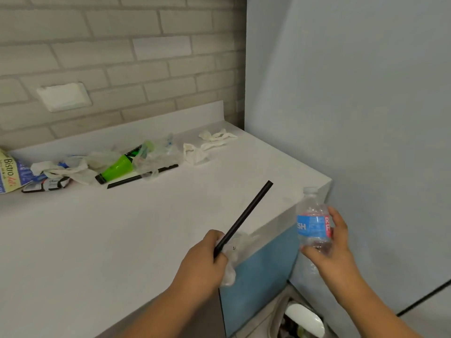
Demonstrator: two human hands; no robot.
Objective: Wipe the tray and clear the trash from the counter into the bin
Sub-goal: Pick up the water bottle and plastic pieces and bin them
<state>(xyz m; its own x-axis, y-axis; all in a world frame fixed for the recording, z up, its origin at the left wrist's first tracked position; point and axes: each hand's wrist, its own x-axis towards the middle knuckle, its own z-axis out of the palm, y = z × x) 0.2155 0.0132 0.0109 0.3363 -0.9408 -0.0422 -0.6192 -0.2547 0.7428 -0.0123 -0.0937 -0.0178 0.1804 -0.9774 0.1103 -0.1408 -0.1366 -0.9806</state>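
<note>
My left hand grips a black straw together with a crumpled clear plastic wrapper, over the white counter's right front corner. My right hand holds an empty clear water bottle with a blue and pink label, upright, just off the counter's right edge. Below it, the bin shows at the bottom with a white item inside. Trash lies along the counter's back: a green cup, a second black straw, clear plastic, crumpled tissues and white gloves. No tray is in view.
A printed paper bag and a small flattened carton lie at the far left. A brick wall with a white socket plate runs behind. A pale blue-grey panel stands right of the counter. The cabinet's blue side faces the bin.
</note>
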